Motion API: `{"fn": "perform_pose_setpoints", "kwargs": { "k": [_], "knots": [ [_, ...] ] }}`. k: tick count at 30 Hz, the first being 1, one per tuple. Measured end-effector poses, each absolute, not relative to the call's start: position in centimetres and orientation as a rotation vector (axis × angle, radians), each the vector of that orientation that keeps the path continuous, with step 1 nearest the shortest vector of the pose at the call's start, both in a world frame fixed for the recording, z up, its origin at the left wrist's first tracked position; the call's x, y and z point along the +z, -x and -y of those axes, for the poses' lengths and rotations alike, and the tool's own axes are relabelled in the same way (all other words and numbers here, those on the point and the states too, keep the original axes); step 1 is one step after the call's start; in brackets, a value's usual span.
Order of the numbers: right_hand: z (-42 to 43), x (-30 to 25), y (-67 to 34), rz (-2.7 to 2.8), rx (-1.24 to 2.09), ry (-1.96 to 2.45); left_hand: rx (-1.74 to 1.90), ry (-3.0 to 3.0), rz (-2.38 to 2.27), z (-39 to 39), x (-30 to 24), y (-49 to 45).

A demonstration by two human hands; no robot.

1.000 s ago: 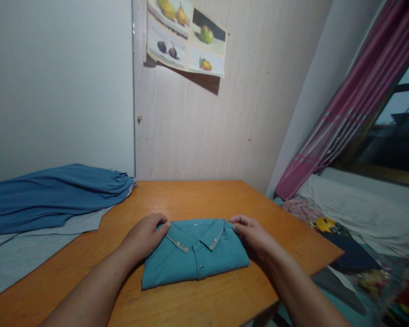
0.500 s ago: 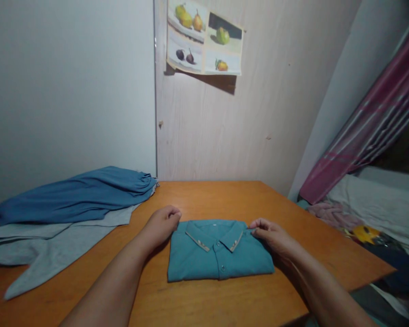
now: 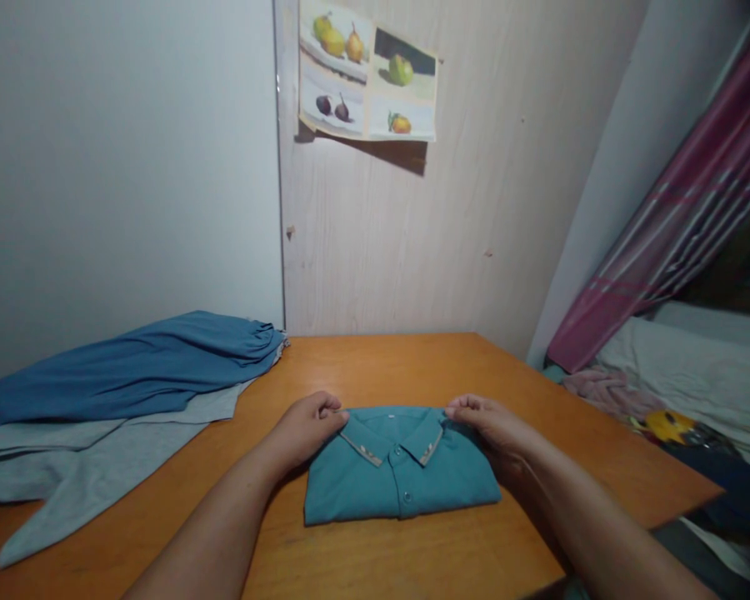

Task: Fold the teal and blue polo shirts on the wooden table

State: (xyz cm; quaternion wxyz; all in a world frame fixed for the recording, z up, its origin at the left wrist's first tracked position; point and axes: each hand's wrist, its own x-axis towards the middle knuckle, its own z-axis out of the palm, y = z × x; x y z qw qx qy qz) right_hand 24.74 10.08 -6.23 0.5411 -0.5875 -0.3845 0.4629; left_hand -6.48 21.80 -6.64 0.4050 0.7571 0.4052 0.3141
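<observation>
Left hand (image 3: 309,425), right hand (image 3: 487,421) moved inward, pinching shirt (image 3: 400,477).

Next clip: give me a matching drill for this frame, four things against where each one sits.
1 folded teal collared shirt
2 crumpled dark blue garment
3 flat grey cloth
4 paper fruit poster

A stuck on the wall
B partly under the blue garment
C held between left hand and right hand
D lying on the grey cloth

Pairs: 1-C, 2-D, 3-B, 4-A
</observation>
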Motion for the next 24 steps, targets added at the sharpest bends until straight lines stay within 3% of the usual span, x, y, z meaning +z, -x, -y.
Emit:
{"fn": "perform_pose_setpoints", "kwargs": {
  "k": [12,24],
  "knots": [
    [-12.3,-5.6,-25.0,1.436,1.109,1.633,0.707,-1.965,-1.076,-21.3,-7.2,6.5],
    [-11.8,-5.7,-23.7,1.490,0.863,1.375,0.710,-1.599,-0.770,-20.1,-5.8,5.7]
  ]
}}
